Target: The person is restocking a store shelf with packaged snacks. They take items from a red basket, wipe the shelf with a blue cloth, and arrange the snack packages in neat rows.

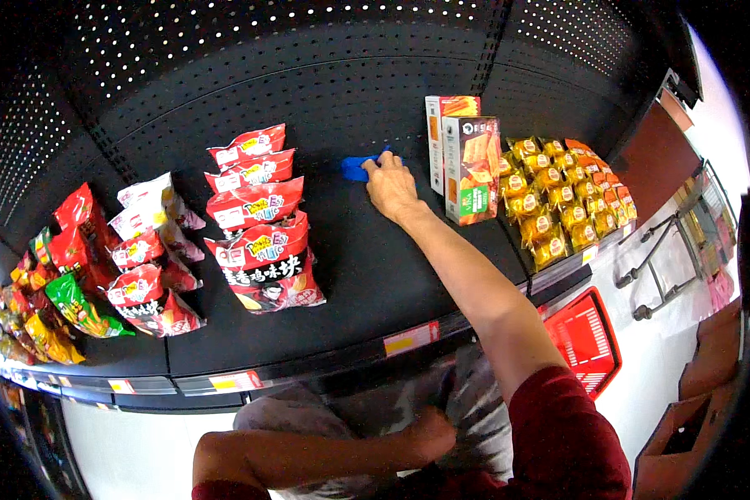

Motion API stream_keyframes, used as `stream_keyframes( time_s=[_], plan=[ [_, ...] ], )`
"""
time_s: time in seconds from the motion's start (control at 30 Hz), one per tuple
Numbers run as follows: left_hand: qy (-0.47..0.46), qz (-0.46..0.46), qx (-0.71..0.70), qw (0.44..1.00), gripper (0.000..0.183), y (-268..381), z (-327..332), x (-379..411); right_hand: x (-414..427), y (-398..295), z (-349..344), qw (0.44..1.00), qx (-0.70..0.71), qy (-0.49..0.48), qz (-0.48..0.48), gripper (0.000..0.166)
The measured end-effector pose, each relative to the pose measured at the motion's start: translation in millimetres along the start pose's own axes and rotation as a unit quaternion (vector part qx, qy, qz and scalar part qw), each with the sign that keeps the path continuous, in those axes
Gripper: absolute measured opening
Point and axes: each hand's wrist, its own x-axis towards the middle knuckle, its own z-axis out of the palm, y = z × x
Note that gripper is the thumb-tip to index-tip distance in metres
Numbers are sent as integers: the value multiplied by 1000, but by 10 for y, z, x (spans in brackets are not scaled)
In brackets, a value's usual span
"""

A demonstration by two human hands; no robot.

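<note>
My right hand (392, 186) presses a blue cloth (357, 169) against the dark shelf (362, 275), toward the back panel. The cloth is bunched, partly covered by my fingers and palm. To the left of this hand stands a row of red snack bags (265, 247), one behind another. On its other side are two upright biscuit boxes (473, 169), the front one partly hiding the rear one. Below the shelf edge, my left hand (434, 432) lies in shadow before my legs; its fingers are not distinguishable, so a hold cannot be seen.
Yellow-wrapped snacks (553, 194) fill the shelf's right part. More bagged snacks (81, 269) stand at the left. Price tags (411, 339) line the front edge. A red shopping basket (581, 340), a wheeled cart (662, 269) and cardboard boxes (678, 431) are on the right.
</note>
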Motion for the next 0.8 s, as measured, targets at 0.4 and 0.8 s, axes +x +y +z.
stream_keyframes(
  time_s=[0.4, 0.8],
  plan=[
    [-104, -44, 54, 992, 27, -132, 159, 143, -645, -13, -332, 999, -42, -19, -15, 35],
    [-178, 9, 68, 982, 26, 102, -491, 116, -2043, 479, -1188, 991, 48, -61, -111, 34]
  ],
)
